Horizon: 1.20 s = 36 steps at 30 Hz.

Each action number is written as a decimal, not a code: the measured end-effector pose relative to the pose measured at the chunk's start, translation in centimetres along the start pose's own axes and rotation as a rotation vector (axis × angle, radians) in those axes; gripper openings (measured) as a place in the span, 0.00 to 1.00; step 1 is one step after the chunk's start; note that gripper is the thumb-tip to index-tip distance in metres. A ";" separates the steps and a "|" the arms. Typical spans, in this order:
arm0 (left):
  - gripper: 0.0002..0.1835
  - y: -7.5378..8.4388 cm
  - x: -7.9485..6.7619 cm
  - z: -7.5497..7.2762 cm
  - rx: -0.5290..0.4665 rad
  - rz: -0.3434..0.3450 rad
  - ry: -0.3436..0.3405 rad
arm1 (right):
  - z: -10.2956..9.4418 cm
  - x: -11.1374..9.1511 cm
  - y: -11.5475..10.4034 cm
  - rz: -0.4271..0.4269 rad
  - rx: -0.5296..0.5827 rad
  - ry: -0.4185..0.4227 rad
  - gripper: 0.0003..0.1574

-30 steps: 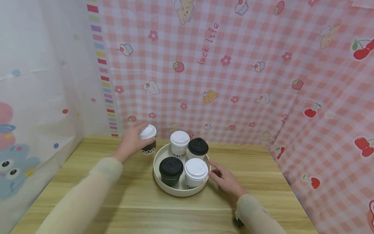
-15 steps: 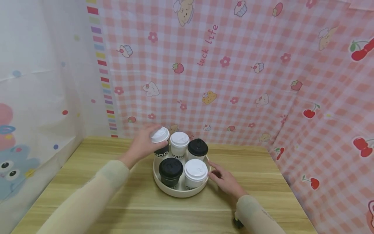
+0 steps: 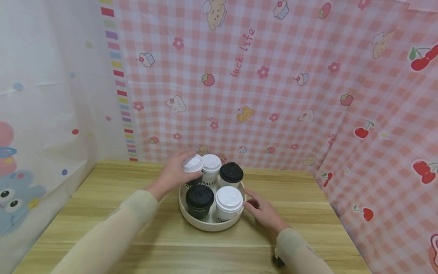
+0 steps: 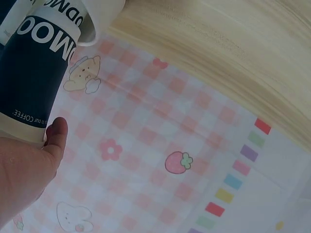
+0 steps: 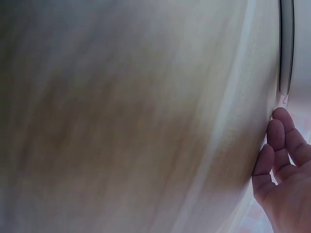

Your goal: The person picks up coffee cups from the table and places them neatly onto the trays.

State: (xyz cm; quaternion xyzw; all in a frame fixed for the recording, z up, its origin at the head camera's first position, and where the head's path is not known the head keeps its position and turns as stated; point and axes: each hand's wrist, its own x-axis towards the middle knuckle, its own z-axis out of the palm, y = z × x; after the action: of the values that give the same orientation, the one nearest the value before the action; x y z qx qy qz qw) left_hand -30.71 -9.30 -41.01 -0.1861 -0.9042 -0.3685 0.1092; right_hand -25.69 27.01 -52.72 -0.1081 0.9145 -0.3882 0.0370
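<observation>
My left hand (image 3: 174, 171) grips a paper coffee cup (image 3: 193, 164) with a white lid and a dark band by its upper part. The cup is over the back left of a round cream tray (image 3: 212, 227); in the left wrist view its dark band (image 4: 31, 68) carries white lettering. In the tray stand a white-lidded cup (image 3: 211, 167) at the back, a black-lidded cup (image 3: 231, 173) behind right, a black cup (image 3: 200, 201) at front left and a white cup (image 3: 229, 203) at front right. My right hand (image 3: 263, 209) rests its fingertips at the tray's right rim, fingers loosely bent.
The tray stands on a wooden table (image 3: 164, 243). A pink checked cloth (image 3: 222, 95) hangs close behind it and on the right, a white printed cloth (image 3: 51, 95) on the left. A small black object (image 3: 278, 261) shows beside the right wrist.
My left hand has carried the white-lidded cup from the left of the tray rightward, over the tray beside the back cup. The right hand has stayed at the rim.
</observation>
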 end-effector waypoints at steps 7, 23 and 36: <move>0.40 -0.1 0.2 1.1 0.019 0.043 -0.003 | 0.0 -0.1 0.0 0.006 0.000 0.003 0.38; 0.42 -1.2 0.3 1.8 0.043 -0.038 -0.094 | 0.4 0.3 -0.4 0.013 -0.006 -0.004 0.38; 0.39 -2.5 -0.9 -0.3 -0.027 -0.102 -0.120 | 0.2 0.2 -0.1 0.023 0.008 0.002 0.38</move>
State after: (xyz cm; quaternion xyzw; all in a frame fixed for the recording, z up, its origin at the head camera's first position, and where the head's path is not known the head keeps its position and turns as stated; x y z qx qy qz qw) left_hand -30.88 -11.39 -42.68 -0.1630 -0.9124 -0.3739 0.0336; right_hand -25.87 26.80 -52.76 -0.0971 0.9142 -0.3913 0.0412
